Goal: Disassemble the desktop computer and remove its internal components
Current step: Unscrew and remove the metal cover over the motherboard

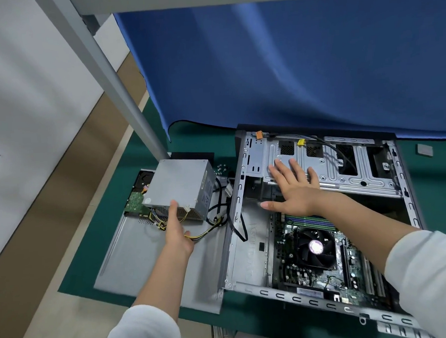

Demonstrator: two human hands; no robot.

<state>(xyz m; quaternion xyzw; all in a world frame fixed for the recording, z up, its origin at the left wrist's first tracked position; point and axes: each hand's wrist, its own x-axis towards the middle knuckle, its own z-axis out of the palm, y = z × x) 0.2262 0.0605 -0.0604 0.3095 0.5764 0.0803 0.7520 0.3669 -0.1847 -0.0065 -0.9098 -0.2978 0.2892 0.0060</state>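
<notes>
Blue curtain [289, 69], green table mat [194, 142] (workbench), white wall [18, 89], tan floor [51, 216]

The desktop computer case [322, 215] lies on its side, open face up, on the green mat. Inside, the motherboard [322, 264] sits in the near half, with a black CPU cooler fan [316, 249] at its middle and a row of memory sticks [310, 220] just beyond it. A grey metal drive cage [346, 167] spans the far half, with black cables draped across it. The grey power supply [181, 189] stands outside, to the left of the case, on the removed side panel [141, 261]; its bundle of yellow and black wires [204, 233] trails toward the case. A hard drive [138, 196] lies behind it, partly hidden.
</notes>
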